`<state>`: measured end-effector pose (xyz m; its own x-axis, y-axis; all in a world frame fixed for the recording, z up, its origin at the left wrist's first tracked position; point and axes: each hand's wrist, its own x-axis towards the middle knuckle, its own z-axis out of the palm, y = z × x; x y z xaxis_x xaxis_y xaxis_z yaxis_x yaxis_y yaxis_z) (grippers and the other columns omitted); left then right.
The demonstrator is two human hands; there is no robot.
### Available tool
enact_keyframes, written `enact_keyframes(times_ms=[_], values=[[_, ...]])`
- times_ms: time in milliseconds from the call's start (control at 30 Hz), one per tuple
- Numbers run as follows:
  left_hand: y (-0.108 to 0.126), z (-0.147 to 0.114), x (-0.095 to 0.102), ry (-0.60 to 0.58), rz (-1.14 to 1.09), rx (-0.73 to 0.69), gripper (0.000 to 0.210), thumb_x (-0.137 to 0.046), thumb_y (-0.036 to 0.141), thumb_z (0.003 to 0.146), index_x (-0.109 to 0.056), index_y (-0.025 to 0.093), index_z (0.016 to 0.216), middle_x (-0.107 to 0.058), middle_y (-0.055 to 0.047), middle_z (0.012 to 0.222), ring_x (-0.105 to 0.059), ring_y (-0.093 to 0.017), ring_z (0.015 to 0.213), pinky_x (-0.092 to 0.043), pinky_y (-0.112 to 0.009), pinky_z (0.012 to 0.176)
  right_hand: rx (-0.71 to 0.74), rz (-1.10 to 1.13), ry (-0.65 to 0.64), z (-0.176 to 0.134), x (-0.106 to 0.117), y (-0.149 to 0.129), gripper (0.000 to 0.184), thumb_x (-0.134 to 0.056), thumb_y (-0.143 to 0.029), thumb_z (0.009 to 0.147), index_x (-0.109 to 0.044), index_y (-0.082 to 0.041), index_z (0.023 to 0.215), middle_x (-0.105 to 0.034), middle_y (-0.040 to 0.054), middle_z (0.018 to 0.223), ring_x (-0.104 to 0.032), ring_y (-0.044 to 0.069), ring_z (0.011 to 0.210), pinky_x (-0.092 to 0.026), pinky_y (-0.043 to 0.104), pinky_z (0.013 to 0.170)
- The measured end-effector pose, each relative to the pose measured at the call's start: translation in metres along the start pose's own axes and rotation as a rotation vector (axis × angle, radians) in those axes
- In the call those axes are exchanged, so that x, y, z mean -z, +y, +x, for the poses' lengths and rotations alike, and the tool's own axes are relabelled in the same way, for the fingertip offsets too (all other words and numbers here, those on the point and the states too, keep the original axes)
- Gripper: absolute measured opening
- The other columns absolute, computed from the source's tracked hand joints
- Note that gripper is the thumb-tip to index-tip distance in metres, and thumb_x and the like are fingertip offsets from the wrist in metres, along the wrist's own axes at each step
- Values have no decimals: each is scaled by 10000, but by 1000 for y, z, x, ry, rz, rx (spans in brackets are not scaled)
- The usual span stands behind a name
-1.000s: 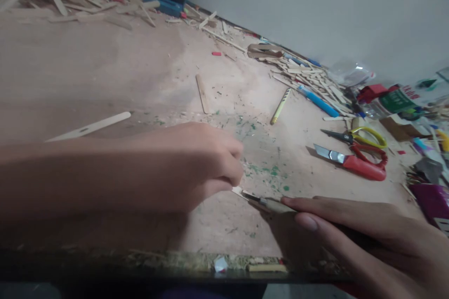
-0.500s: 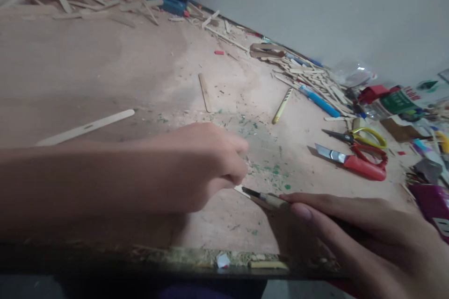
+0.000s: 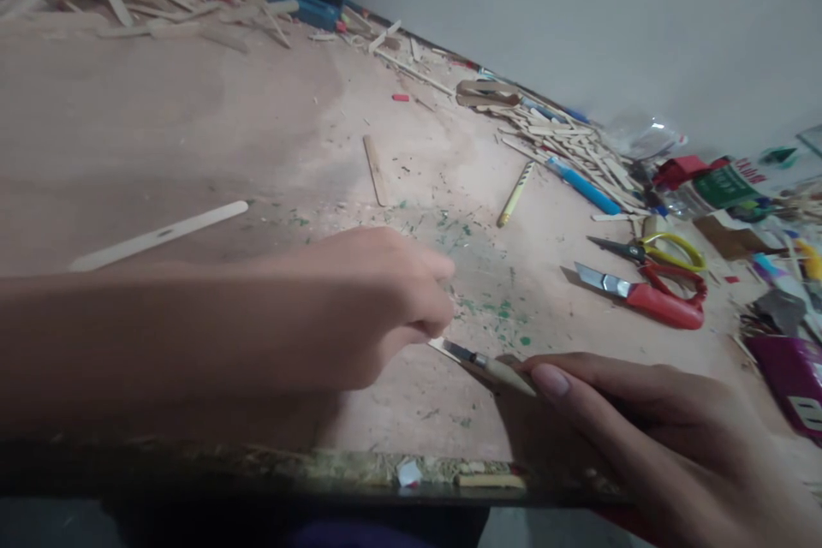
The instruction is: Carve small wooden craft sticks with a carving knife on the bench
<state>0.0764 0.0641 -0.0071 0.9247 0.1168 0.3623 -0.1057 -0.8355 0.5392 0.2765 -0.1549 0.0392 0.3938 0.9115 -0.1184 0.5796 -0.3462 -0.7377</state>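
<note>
My left hand is closed low over the table, with its fingers pinched on a pale wooden stick; only the stick's end shows past the fingers. In my right hand is a craft knife, gripped by its light handle between thumb and fingers. Its dark blade lies at the stick's end, close by my left fingertips. A wooden craft stick lies beyond my left forearm. Another short stick rests farther back, near green flecks on the tabletop.
To the right lie a red-handled utility knife and scissors. Behind them are a yellow striped pencil-like piece, a blue pen-like tool and a stick pile. More sticks heap up at the back left.
My right hand has turned slightly and drawn back a little, so more of the knife's handle shows. My left hand stays nearly still on the stick.
</note>
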Motion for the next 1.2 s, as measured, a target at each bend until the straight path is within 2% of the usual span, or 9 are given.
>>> enact_keyframes(times_ms=[133, 267, 467, 600, 800, 900, 1000, 1133, 1200], values=[[2, 1, 4, 13, -14, -36, 311, -705, -8, 931, -764, 193, 700, -480, 31, 690, -425, -116, 610, -243, -342, 581, 31, -33, -34, 0, 1, 2, 601, -717, -719, 1123, -836, -324, 686, -741, -34, 609, -672, 167, 547, -510, 235, 489], [7, 3, 11, -98, 15, 45, 308, -711, 4, 991, -807, 177, 756, -532, 22, 739, -500, -117, 672, -300, -322, 612, 96, -65, 8, -1, 0, 7, 509, -709, -708, 1155, -983, -359, 905, -845, -7, 711, -792, 216, 618, -625, 257, 547], [2, 4, 4, -68, -26, 23, 309, -742, 22, 958, -761, 200, 706, -519, 28, 695, -459, -121, 627, -284, -334, 606, 325, -84, 35, -4, -2, 17, 383, -645, -543, 1245, -996, -402, 1184, -902, 2, 802, -710, 171, 476, -559, 268, 453], [2, 4, 4, -70, -9, 35, 308, -734, 6, 962, -774, 191, 718, -520, 30, 709, -467, -115, 636, -289, -325, 614, 397, -114, -2, -7, -2, 20, 317, -646, -403, 1251, -963, -386, 1247, -782, -33, 651, -627, 156, 422, -485, 288, 438], [8, 2, 15, -85, -31, 15, 318, -693, -12, 992, -778, 172, 747, -499, 36, 726, -487, -105, 657, -312, -290, 627, 129, -113, -46, -6, -1, 2, 657, -612, -707, 1207, -805, -287, 740, -686, -7, 601, -606, 169, 504, -468, 271, 463], [12, 3, 18, -97, -6, 24, 316, -655, -8, 1032, -793, 165, 807, -532, 26, 765, -534, -117, 711, -340, -288, 660, -14, -47, -85, -4, 0, -8, 707, -682, -816, 1120, -769, -256, 696, -630, 5, 611, -527, 163, 539, -413, 273, 458], [13, 4, 18, -116, -8, 44, 330, -648, -8, 1032, -782, 173, 790, -541, 19, 772, -536, -124, 709, -341, -301, 659, -95, 28, -79, -4, 0, -12, 692, -722, -828, 1079, -788, -256, 697, -620, 10, 635, -497, 170, 573, -457, 277, 500], [10, 5, 16, -123, -11, 40, 319, -662, -12, 1017, -785, 169, 784, -540, 16, 769, -532, -128, 709, -336, -306, 653, -128, 33, -82, -5, 0, -10, 713, -717, -852, 1068, -766, -252, 687, -601, 3, 612, -541, 170, 562, -478, 268, 506], [7, 6, 14, -112, -23, 21, 307, -683, -15, 990, -787, 170, 768, -534, 19, 751, -518, -127, 692, -329, -304, 643, -86, -2, -63, -4, 0, -8, 687, -716, -832, 1077, -784, -261, 701, -697, 16, 646, -622, 185, 581, -517, 268, 522]])
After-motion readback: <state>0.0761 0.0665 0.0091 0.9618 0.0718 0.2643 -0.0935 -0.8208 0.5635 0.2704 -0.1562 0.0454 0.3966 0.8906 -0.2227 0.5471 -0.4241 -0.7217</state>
